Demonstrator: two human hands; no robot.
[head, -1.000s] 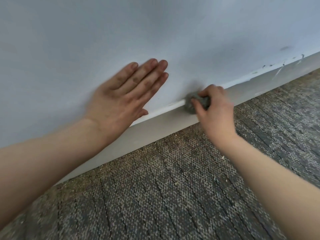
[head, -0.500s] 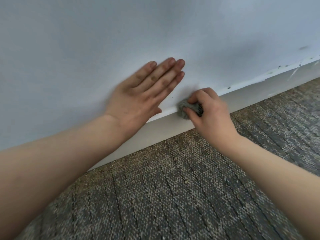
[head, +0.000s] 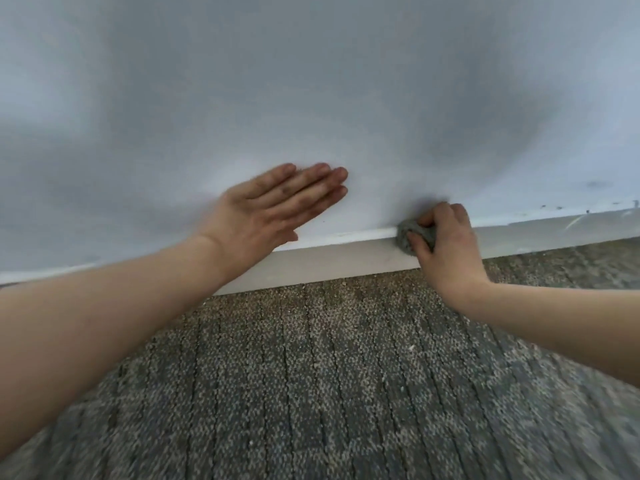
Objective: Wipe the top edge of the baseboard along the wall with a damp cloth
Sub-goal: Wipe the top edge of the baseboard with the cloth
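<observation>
Nearest us, across the whole bottom of the frame, we see a grey-brown speckled carpet with dark lines running away toward the wall. Two bare forearms come in over it, one from the lower left edge and one from the right edge.

Further in, right of centre, the right hand has its fingers and thumb curled round a small wadded grey cloth. We see the cloth pressed on the top edge of the baseboard, showing at the left side of the hand, with part of it lapping down onto the board's front face.

The pale baseboard runs across the frame from the left edge to the right edge, meeting the carpet along its foot.

Left of centre, the left hand lies flat on the wall just above the baseboard, fingers straight and close together, pointing to the upper right. It is well apart from the cloth.

Beyond, the plain grey-white wall fills the upper half. At the far right, just above the baseboard, we make out a few small dark specks.
</observation>
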